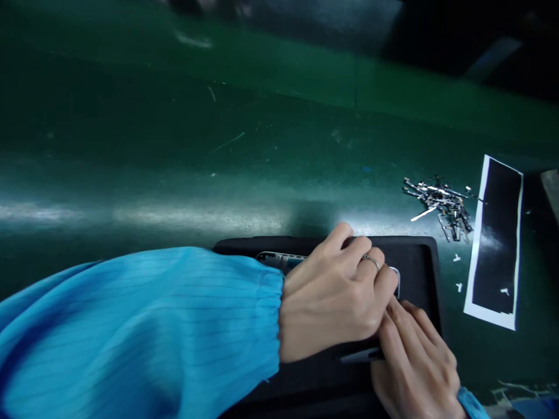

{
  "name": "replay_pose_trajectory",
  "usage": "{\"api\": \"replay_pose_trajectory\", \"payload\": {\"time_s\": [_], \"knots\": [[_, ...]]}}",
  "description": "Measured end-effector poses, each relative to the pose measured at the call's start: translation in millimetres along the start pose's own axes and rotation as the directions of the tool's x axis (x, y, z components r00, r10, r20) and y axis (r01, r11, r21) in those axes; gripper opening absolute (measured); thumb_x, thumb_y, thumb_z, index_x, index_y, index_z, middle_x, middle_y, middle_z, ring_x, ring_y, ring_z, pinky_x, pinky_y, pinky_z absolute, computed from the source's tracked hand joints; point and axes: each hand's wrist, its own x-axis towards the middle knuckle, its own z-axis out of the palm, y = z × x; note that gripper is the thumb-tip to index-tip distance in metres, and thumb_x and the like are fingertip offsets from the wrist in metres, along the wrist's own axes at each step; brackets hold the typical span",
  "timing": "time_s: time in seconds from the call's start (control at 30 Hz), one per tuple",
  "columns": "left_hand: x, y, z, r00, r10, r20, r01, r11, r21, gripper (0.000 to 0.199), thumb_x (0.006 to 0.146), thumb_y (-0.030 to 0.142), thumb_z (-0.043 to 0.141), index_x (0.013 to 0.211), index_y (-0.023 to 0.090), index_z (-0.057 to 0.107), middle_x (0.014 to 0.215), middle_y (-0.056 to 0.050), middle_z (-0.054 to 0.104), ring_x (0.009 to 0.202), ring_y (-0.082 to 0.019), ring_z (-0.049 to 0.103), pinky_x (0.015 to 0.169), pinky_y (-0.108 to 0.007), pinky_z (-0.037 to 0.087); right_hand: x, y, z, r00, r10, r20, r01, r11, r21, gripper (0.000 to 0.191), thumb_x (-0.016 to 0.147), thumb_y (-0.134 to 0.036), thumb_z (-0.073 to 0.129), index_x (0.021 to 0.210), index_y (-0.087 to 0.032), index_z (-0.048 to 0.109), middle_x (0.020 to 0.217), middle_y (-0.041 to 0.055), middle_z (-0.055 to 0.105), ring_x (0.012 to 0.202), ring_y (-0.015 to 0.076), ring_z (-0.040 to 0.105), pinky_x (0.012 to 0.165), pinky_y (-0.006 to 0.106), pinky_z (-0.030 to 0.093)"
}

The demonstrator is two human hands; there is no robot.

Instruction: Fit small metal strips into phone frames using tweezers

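My left hand (336, 291), wearing a ring, is closed over a silver-rimmed phone housing (283, 257) on a black tray (419, 256). Most of the housing is hidden beneath this hand; its upper left edge and a rounded right corner show. My right hand (414, 355) presses in at that right end, its fingers bunched and touching the left hand's fingertips. Dark, slim tweezers (361, 355) stick out leftward from under the right palm. Their working tips are covered by my hands.
A pile of thin, small metal and black strips (443, 203) lies on the green table (174, 151), beyond the tray to the right. Beside it is a black sheet with a white border (498, 238). Small white scraps (457, 258) are scattered nearby.
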Motion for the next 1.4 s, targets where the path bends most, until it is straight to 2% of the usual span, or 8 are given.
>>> {"api": "replay_pose_trajectory", "payload": {"time_s": [0.27, 0.4, 0.47, 0.53, 0.67, 0.93, 1.07, 1.4], "knots": [[-7.2, -5.6, 4.1, 0.989, 0.104, -0.106, -0.108, 0.993, -0.038, 0.034, 0.084, 0.006, 0.033, 0.064, 0.014, 0.059, 0.066, -0.003, 0.06, 0.061, -0.016, 0.045, 0.073, -0.035, 0.035, 1.9, -0.1, 0.6, 1.0, 0.021, -0.004, -0.021, 1.0, -0.011, 0.034, 0.072, -0.002, 0.033, 0.096, 0.001, 0.057, 0.082, 0.0187, 0.065, 0.063, 0.0148, 0.059, 0.067, 0.03, 0.048], [-5.4, -6.2, 1.9, 0.998, -0.058, -0.019, 0.053, 0.982, -0.182, 0.03, 0.085, 0.006, 0.037, 0.064, 0.013, 0.057, 0.071, -0.003, 0.059, 0.068, -0.015, 0.044, 0.072, -0.033, 0.034, -0.7, -1.2, 0.4, 0.999, 0.031, 0.032, -0.031, 1.0, 0.003, 0.032, 0.072, 0.001, 0.036, 0.097, 0.002, 0.056, 0.095, 0.0222, 0.063, 0.064, 0.0152, 0.06, 0.066, 0.03, 0.049], [-4.0, -6.8, 1.7, 0.984, -0.164, 0.064, 0.176, 0.946, -0.273, 0.028, 0.084, 0.007, 0.038, 0.062, 0.013, 0.055, 0.071, -0.003, 0.057, 0.067, -0.015, 0.043, 0.067, -0.032, 0.033, -3.0, -1.4, 1.1, 0.998, 0.038, 0.049, -0.039, 0.999, 0.027, 0.032, 0.072, 0.001, 0.037, 0.098, 0.003, 0.055, 0.103, 0.0242, 0.059, 0.068, 0.0165, 0.061, 0.066, 0.031, 0.049], [-3.7, -7.6, 3.1, 0.973, -0.219, 0.073, 0.23, 0.92, -0.317, 0.029, 0.083, 0.006, 0.038, 0.059, 0.013, 0.052, 0.072, -0.003, 0.056, 0.068, -0.015, 0.041, 0.064, -0.032, 0.031, -5.0, -1.2, 1.8, 0.998, 0.035, 0.057, -0.038, 0.998, 0.049, 0.032, 0.073, 0.0, 0.037, 0.1, 0.003, 0.055, 0.109, 0.0259, 0.055, 0.073, 0.0183, 0.062, 0.065, 0.032, 0.049], [-5.7, -9.0, 6.7, 0.977, -0.211, -0.012, 0.197, 0.931, -0.308, 0.026, 0.081, 0.005, 0.04, 0.057, 0.014, 0.049, 0.071, -0.002, 0.053, 0.07, -0.016, 0.038, 0.062, -0.034, 0.026, -6.4, -0.3, 1.8, 0.998, 0.034, 0.051, -0.037, 0.997, 0.07, 0.035, 0.071, 0.001, 0.037, 0.103, 0.004, 0.053, 0.113, 0.0267, 0.052, 0.081, 0.0208, 0.062, 0.067, 0.033, 0.048], [-2.6, -11.9, 0.1, 0.96, -0.235, 0.153, 0.274, 0.902, -0.333, 0.029, 0.084, 0.007, 0.04, 0.058, 0.014, 0.05, 0.069, 0.0, 0.05, 0.069, -0.014, 0.035, 0.064, -0.033, 0.027, 3.6, -0.2, 1.0, 0.999, 0.008, 0.034, -0.01, 0.996, 0.086, 0.036, 0.071, 0.002, 0.033, 0.101, 0.0, 0.053, 0.114, 0.0256, 0.052, 0.084, 0.0213, 0.062, 0.062, 0.031, 0.048], [-1.5, -13.5, -1.5, 0.962, -0.21, 0.173, 0.256, 0.916, -0.31, 0.026, 0.082, 0.006, 0.042, 0.059, 0.014, 0.051, 0.071, -0.001, 0.052, 0.071, -0.016, 0.036, 0.066, -0.033, 0.028, 9.1, -1.1, 1.3, 0.999, 0.038, 0.0, -0.037, 0.992, 0.122, 0.032, 0.071, 0.003, 0.03, 0.091, 0.0, 0.054, 0.104, 0.0272, 0.057, 0.085, 0.0236, 0.063, 0.057, 0.03, 0.047], [2.7, -22.2, -8.8, 0.966, -0.125, 0.226, 0.161, 0.976, -0.146, 0.02, 0.073, 0.008, 0.051, 0.054, 0.015, 0.052, 0.064, -0.002, 0.051, 0.068, -0.017, 0.038, 0.061, -0.033, 0.025, 10.0, -1.4, 2.0, 0.998, 0.04, 0.039, -0.041, 0.998, 0.039, 0.034, 0.072, 0.002, 0.03, 0.097, 0.0, 0.054, 0.105, 0.0244, 0.058, 0.084, 0.0226, 0.063, 0.059, 0.028, 0.047]]}}
